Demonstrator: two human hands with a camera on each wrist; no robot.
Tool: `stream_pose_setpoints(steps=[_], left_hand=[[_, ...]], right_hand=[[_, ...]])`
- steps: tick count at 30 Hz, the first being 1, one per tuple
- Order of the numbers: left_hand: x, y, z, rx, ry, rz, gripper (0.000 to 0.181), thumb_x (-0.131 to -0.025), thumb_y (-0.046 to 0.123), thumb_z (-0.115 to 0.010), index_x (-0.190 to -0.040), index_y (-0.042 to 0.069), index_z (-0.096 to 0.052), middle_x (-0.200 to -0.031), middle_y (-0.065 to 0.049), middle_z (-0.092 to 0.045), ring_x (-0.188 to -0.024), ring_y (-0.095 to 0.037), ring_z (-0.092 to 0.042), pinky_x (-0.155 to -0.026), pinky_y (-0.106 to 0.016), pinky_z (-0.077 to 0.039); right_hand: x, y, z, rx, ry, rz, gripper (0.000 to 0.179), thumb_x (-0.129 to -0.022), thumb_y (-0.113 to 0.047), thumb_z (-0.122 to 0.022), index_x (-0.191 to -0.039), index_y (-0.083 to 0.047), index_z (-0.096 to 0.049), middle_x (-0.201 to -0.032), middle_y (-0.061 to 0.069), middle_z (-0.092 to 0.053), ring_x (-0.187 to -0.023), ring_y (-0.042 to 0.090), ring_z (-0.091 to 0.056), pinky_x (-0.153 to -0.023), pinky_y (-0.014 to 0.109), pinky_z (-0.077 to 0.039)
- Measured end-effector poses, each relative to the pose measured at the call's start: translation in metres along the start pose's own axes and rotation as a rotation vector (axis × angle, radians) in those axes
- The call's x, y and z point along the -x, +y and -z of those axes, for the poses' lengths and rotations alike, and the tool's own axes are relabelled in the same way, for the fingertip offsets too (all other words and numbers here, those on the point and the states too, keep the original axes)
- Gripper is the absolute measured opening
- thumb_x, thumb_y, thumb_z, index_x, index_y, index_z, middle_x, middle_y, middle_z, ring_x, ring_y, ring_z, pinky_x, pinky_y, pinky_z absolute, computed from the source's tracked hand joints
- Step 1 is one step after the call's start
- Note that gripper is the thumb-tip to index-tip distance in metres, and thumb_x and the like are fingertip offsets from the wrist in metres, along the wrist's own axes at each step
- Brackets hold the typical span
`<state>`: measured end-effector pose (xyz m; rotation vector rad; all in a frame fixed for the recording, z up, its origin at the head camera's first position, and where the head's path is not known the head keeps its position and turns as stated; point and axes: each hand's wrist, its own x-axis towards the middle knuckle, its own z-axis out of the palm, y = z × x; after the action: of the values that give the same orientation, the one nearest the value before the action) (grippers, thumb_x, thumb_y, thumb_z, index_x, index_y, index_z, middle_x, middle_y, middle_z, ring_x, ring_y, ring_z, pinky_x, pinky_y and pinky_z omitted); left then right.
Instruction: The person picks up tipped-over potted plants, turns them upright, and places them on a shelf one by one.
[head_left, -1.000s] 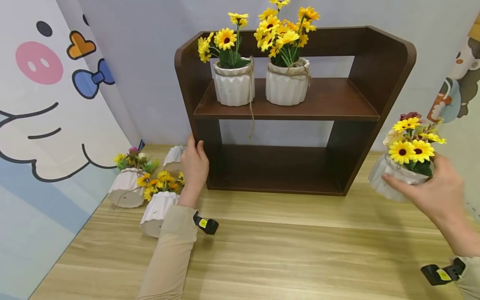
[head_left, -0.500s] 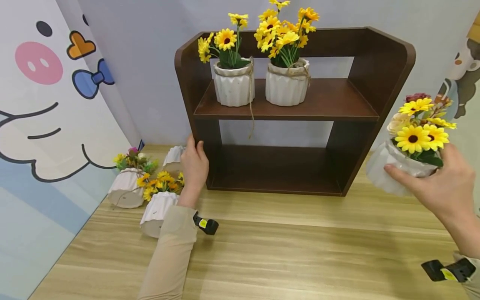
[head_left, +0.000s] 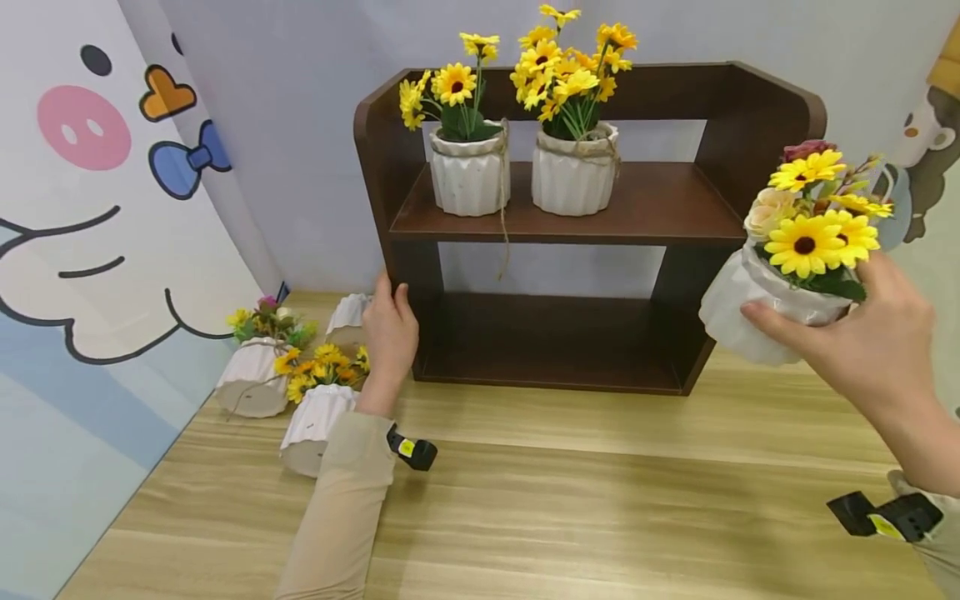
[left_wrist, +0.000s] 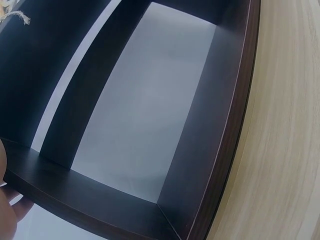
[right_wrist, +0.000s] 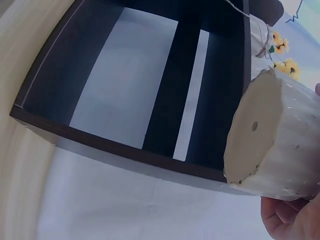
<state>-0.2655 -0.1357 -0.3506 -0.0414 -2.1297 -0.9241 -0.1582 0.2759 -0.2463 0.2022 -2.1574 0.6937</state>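
Observation:
My right hand (head_left: 873,333) grips a white ribbed flowerpot (head_left: 772,308) with yellow daisies, a cream rose and a dark red bloom. It is held tilted in the air in front of the shelf's right side; its unglazed base with a small hole (right_wrist: 255,126) faces the right wrist camera. My left hand (head_left: 390,333) holds the left side panel of the dark brown two-tier shelf (head_left: 570,342), thumb in front and fingers behind the panel (left_wrist: 75,200). On the upper tier stand two white pots of yellow flowers, a left pot (head_left: 470,179) and a middle pot (head_left: 575,175).
Left of the shelf, a pot with mixed flowers (head_left: 255,379) and a pot with orange-yellow flowers (head_left: 318,425) lie tipped on the wooden table (head_left: 570,500). Another white pot (head_left: 347,321) is partly hidden behind my left hand. A pale wall rises behind.
My right hand has raised the flowerpot and lately brought it left, closer to the shelf's right side panel. The left hand stays at the left panel.

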Motion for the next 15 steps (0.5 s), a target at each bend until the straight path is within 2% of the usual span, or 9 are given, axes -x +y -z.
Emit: stream_pose_setpoints(steps=[4,6,9,12,15], left_hand=[[0.000,-0.001,0.000,-0.001,-0.001,0.006,0.034,-0.097,0.018,-0.041,-0.124,-0.002,-0.046,-0.104,-0.028,-0.060,-0.092,-0.046,-0.057,-0.080,-0.052,-0.043],[0.000,-0.002,0.000,-0.001,0.007,0.004,0.032,-0.097,0.016,-0.042,-0.123,-0.003,-0.047,-0.104,-0.028,-0.060,-0.092,-0.046,-0.057,-0.080,-0.052,-0.043],[0.001,-0.002,0.000,-0.004,0.012,-0.006,0.032,-0.097,0.016,-0.042,-0.122,-0.003,-0.047,-0.103,-0.028,-0.060,-0.091,-0.046,-0.057,-0.080,-0.052,-0.043],[0.000,-0.001,0.000,-0.001,0.007,-0.013,0.034,-0.097,0.018,-0.041,-0.123,-0.003,-0.047,-0.105,-0.028,-0.060,-0.092,-0.046,-0.057,-0.080,-0.052,-0.043],[0.000,0.000,0.000,0.002,0.005,-0.013,0.034,-0.097,0.017,-0.041,-0.124,-0.003,-0.046,-0.106,-0.028,-0.060,-0.092,-0.046,-0.057,-0.080,-0.052,-0.044]], right_hand=[[-0.010,-0.011,-0.003,0.024,-0.032,0.078,0.079,-0.047,-0.025,-0.088,-0.114,0.002,-0.055,-0.093,0.020,-0.058,-0.078,0.022,-0.047,-0.065,0.016,-0.026],[-0.015,-0.017,-0.005,0.023,-0.068,0.078,0.080,-0.048,-0.027,-0.088,-0.114,0.002,-0.054,-0.096,0.022,-0.058,-0.081,0.033,-0.049,-0.067,0.022,-0.028],[-0.023,-0.025,-0.008,0.026,-0.114,0.060,0.081,-0.052,-0.031,-0.087,-0.117,0.002,-0.053,-0.101,0.025,-0.056,-0.089,0.040,-0.050,-0.071,0.038,-0.035],[-0.033,-0.032,-0.012,0.019,-0.140,0.060,0.079,-0.055,-0.033,-0.085,-0.119,0.002,-0.052,-0.105,0.026,-0.056,-0.095,0.041,-0.050,-0.075,0.051,-0.034],[-0.043,-0.038,-0.015,0.002,-0.158,0.062,0.076,-0.058,-0.034,-0.084,-0.119,0.000,-0.053,-0.105,0.023,-0.057,-0.095,0.039,-0.051,-0.076,0.048,-0.035]])
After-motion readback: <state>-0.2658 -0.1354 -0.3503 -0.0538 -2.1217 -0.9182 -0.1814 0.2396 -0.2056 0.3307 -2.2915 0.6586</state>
